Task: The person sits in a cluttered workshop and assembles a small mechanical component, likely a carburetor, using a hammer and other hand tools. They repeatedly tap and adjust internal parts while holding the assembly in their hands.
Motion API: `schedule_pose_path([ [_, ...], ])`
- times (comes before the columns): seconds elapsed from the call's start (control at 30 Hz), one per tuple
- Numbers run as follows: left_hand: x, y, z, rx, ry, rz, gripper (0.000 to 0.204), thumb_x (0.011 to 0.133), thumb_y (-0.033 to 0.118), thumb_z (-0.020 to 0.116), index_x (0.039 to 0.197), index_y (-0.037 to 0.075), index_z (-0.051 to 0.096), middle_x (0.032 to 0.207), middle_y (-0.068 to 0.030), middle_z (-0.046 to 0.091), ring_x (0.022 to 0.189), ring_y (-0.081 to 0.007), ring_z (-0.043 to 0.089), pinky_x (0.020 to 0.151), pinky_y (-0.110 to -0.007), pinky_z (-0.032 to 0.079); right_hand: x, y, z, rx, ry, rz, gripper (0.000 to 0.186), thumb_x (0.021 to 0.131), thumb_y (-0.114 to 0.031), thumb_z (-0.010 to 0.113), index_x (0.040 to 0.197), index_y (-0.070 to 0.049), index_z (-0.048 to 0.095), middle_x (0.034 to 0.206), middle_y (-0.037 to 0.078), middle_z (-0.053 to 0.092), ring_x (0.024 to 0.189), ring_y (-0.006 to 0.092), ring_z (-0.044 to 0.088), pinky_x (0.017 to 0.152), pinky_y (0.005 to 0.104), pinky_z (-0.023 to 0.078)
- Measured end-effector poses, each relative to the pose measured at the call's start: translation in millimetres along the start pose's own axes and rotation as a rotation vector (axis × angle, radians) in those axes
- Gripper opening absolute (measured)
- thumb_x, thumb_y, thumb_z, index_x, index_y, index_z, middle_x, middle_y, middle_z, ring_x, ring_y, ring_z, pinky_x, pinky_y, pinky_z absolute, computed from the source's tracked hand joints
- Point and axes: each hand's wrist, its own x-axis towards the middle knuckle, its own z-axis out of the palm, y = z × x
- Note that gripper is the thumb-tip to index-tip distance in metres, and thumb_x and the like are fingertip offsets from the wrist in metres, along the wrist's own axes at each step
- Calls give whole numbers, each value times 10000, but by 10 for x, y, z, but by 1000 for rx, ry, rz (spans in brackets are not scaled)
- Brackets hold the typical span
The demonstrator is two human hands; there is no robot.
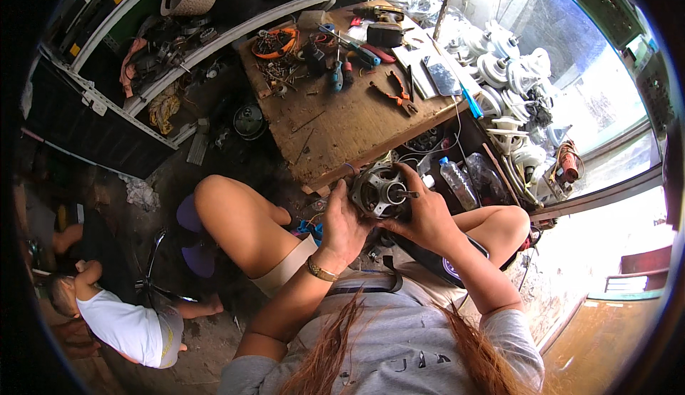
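Clasped between left grip (pixel 345 225) and right grip (pixel 428 211), the motor (pixel 378 194) could be dropped below them if either were loosened.

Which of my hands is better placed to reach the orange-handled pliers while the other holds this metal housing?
Probably your right hand: it is nearer the pliers on the table ahead. Your left hand supports the metal housing from the left, so it could perhaps hold it alone.
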Motion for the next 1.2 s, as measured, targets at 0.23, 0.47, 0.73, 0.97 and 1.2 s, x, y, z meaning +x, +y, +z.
schedule_pose_path([
  [0.23, 72, -68, -28, 71, -9, -16, 471, 1043, 447, 386, 1407, 159, 465, 1425, -65, 508, 1325, -228, 474, 1093, -449, 397, -15, 34, -5, -66, -15, 50, 1045, 688, -379, 860, 1470, -48, 251, 1170, 268, 617, 978, 466, 642, 790, 497, 539],
  [0.47, 164, -98, -107, 202, -155, 68, 507, 1029, 434, 462, 1441, 143, 405, 1380, -63, 521, 1301, -205, 486, 1081, -401, 409, 19, 115, 45, -42, 0, -45, 1025, 709, -341, 843, 1466, -36, 222, 1319, 282, 519, 1144, 459, 568, 871, 491, 515],
  [0.73, 180, -143, -726, 10, 10, -113, 552, 996, 497, 496, 1424, 149, 462, 1443, -82, 493, 1319, -282, 465, 1088, -503, 387, 824, 1420, -134, 465, 9, 175, 431, 981, -284, 616, 1313, -16, 552, 1058, 79, 667, 818, 168, 635, 717, 305, 518],
  [0.97, 179, -144, -1034, -116, 78, -203, 531, 1003, 491, 459, 1402, 143, 492, 1435, -103, 506, 1309, -293, 482, 1086, -507, 400, 832, 2809, 1060, -115, -682, 377, 232, 856, -212, 646, 1051, -125, 737, 917, 108, 733, 796, 264, 718, 711, 376, 581],
  [1.2, 268, -44, -1142, 45, 20, -292, 602, 1023, 540, 337, 1491, 165, 387, 1516, -89, 425, 1358, -293, 435, 1091, -519, 389, 822, 3262, 2144, -218, -403, 133, 367, 913, -378, 592, 979, -39, 717, 974, 189, 715, 940, 395, 683, 791, 478, 545],
])
